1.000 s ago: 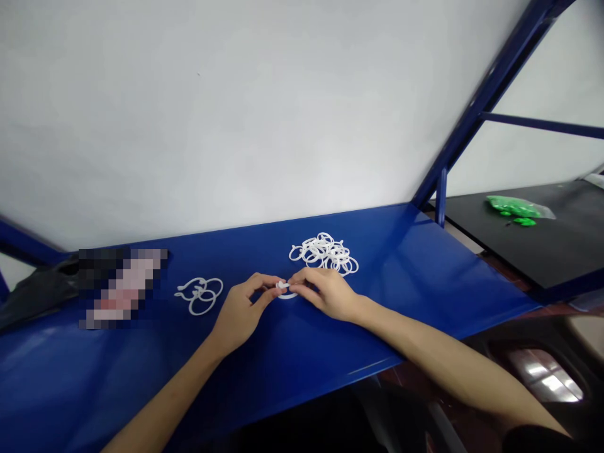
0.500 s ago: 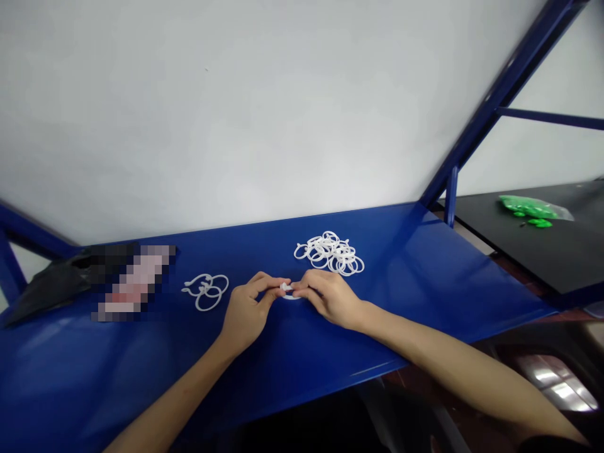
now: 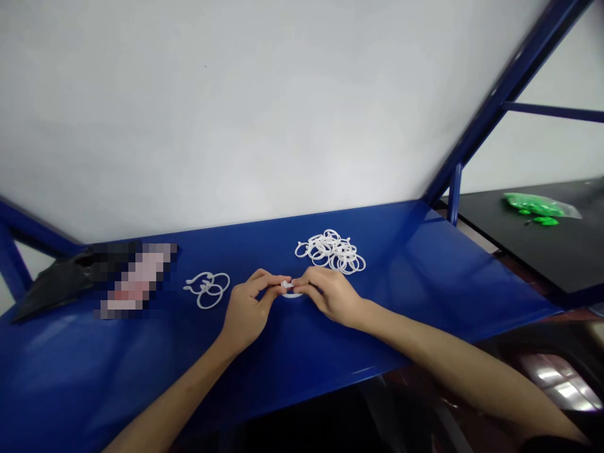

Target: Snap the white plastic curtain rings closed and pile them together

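Note:
My left hand (image 3: 246, 309) and my right hand (image 3: 328, 293) meet over the blue shelf (image 3: 415, 283), fingertips pinched together on one white plastic ring (image 3: 289, 287). The ring shows only partly between the fingers. Just behind my right hand lies a heap of several loose white rings (image 3: 331, 251). To the left of my left hand sits a small cluster of white rings (image 3: 208, 288), apart from the heap.
A black bag (image 3: 51, 283) and a pixelated object (image 3: 133, 280) lie at the shelf's left end. Blue frame posts (image 3: 500, 94) rise at the right. A black shelf (image 3: 542, 251) beyond carries a bag of green parts (image 3: 538, 206). A white wall stands behind.
Both hands keep pinching the same white ring at the same spot on the shelf. The view has shifted slightly; the piles have not moved.

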`<state>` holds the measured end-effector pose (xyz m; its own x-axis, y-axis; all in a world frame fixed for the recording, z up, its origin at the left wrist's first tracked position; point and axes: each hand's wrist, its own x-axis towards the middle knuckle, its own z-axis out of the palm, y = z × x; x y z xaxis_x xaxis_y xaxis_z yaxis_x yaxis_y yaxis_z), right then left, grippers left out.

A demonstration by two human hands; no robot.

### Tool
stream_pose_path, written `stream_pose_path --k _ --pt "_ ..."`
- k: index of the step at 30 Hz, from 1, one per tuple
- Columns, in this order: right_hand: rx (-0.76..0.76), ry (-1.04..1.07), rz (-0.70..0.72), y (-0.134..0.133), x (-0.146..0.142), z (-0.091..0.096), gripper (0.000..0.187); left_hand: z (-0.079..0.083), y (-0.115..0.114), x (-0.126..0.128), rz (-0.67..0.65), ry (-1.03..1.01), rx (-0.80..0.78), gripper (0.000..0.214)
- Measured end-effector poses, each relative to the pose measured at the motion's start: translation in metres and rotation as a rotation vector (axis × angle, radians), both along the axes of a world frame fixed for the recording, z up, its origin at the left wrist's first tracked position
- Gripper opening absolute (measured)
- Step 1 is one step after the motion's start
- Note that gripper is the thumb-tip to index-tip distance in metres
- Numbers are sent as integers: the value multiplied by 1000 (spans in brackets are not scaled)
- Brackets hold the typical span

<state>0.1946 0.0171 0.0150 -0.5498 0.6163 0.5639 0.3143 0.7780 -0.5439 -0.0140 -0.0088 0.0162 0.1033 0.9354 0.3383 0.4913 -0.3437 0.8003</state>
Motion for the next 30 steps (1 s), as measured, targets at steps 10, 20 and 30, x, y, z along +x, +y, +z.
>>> stream_pose_path --k 10,20,30 --pt "85 -69 23 -7 -1 2 27 -2 -4 6 24 19 51 21" --pt "131 -141 -35 3 0 -6 24 -3 3 3 -47 152 95 20" --pt "190 -162 -517 37 34 16 16 13 31 -76 233 822 79 35"
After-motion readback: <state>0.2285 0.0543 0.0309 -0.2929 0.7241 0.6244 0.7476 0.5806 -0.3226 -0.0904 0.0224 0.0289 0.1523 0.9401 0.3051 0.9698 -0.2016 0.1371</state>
